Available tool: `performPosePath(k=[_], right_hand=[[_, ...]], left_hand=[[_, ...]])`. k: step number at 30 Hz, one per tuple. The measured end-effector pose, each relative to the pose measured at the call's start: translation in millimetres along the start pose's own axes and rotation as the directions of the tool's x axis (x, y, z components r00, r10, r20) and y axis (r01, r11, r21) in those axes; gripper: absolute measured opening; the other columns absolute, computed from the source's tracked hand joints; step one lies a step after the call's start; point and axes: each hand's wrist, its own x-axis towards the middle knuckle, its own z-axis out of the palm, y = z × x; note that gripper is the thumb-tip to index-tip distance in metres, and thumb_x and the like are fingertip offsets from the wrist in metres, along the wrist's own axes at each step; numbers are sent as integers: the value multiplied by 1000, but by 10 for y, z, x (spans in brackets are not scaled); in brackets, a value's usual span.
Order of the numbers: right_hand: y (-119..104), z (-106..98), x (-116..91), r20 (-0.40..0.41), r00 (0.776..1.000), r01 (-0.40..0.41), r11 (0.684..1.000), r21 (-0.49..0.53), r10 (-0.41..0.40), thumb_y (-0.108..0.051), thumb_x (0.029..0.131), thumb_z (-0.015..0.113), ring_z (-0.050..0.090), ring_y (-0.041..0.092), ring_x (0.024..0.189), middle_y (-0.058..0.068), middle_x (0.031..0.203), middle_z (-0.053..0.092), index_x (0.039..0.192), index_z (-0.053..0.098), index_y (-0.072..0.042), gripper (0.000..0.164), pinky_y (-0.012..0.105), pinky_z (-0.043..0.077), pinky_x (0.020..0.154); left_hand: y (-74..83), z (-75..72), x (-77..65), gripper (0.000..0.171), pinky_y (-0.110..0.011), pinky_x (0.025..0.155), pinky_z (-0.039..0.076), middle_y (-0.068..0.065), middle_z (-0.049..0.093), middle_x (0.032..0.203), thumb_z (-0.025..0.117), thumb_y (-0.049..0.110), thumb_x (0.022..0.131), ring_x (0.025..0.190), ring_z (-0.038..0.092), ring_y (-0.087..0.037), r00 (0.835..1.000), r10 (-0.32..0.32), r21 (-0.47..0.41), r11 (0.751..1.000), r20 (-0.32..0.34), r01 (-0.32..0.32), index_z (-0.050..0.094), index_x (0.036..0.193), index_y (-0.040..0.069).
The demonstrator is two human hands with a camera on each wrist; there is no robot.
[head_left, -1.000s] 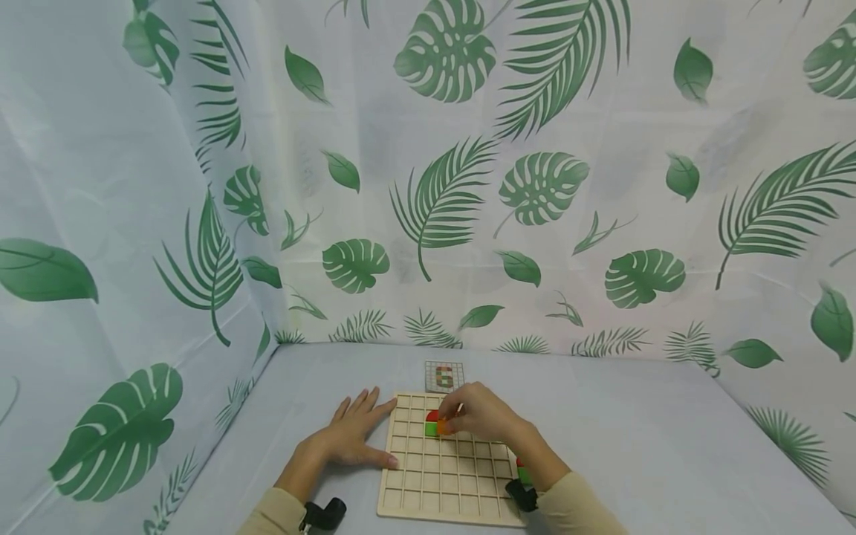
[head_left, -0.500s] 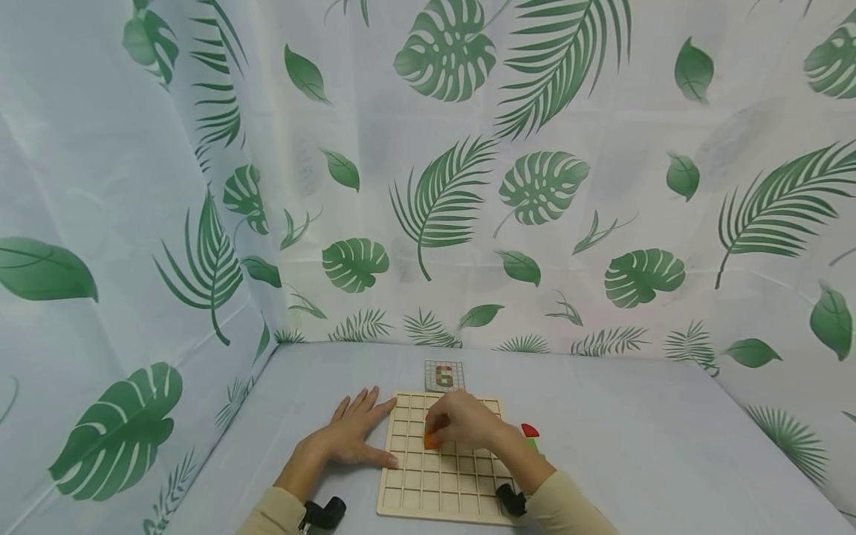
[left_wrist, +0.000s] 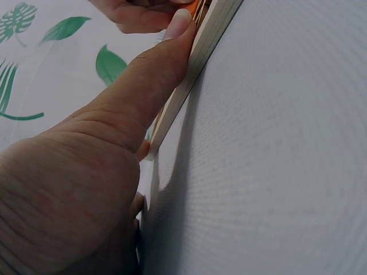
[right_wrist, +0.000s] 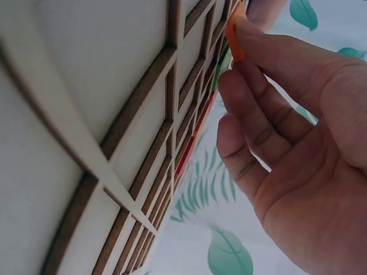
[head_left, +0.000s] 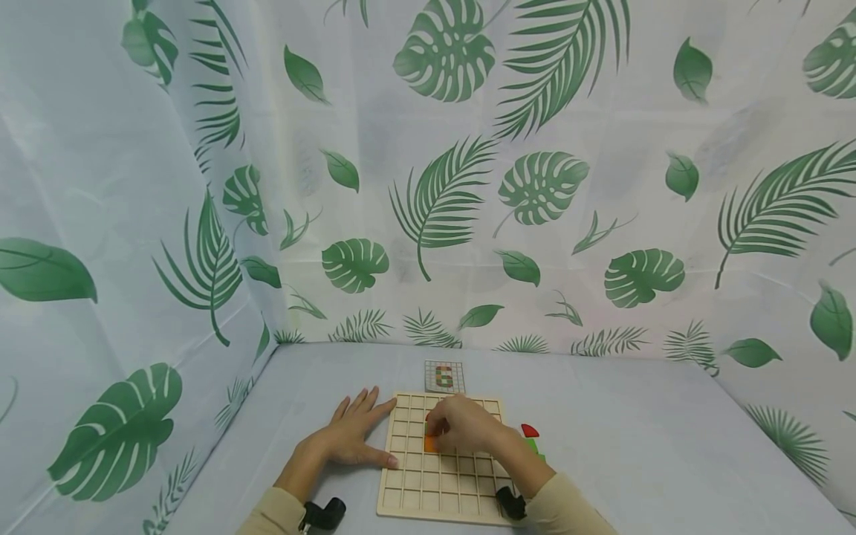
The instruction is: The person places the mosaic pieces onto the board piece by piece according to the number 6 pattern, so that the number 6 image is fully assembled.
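Observation:
A wooden grid board (head_left: pixel 421 499) lies on the table. My right hand (head_left: pixel 464 425) is over its upper middle, and in the right wrist view thumb and fingers pinch an orange tile (right_wrist: pixel 235 34) at the grid, slightly tilted. Beyond that tile, a green tile (right_wrist: pixel 219 70) and a red tile (right_wrist: pixel 185 156) sit in the board's cells; in the head view the fingers mostly cover them. My left hand (head_left: pixel 351 437) lies with spread fingers at the board's left edge, its thumb (left_wrist: pixel 172 46) resting on the rim.
Behind the board lies a small card (head_left: pixel 444 377) with a coloured grid figure on it. To the board's right, a red rounded piece (head_left: pixel 530 430) and green pieces (head_left: pixel 533 445) lie by the right forearm. Leaf-patterned cloth (head_left: pixel 428 223) hangs around the table.
My right hand has moved left and toward me over the board with the orange tile, now just below the green one. Loose pieces at the right came into view. The left hand stays put.

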Motion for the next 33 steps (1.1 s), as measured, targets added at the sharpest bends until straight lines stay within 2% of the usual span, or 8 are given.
performPosePath(k=[18,26,33], right_hand=[[23,29,5,6,1000,17,999,-39,-16,0,80,85,57,-4,67,-10,82,74,89,84,-13,16,17,52,61],[7,27,10,21,999,37,995,-93,-35,-4,81,86,57,-6,67,-11,80,75,87,85,-15,13,15,51,62],[-13,-48,-109,-20,1000,8,1000,-21,-8,-4,84,84,61,0,73,-4,91,78,95,84,-11,13,18,54,65]], left_hand=[[-12,12,8,114,-66,129,1,-18,10,175,77,77,74,163,4,-40,1000,5,8,1000,4,-5,31,165,27],[-20,10,9,115,-65,129,0,-18,9,175,77,78,74,163,4,-40,1000,3,3,1000,5,-3,30,165,27],[-23,31,17,115,-65,129,1,-18,11,175,77,79,73,163,5,-40,1000,-3,15,1000,-1,3,31,165,27]])
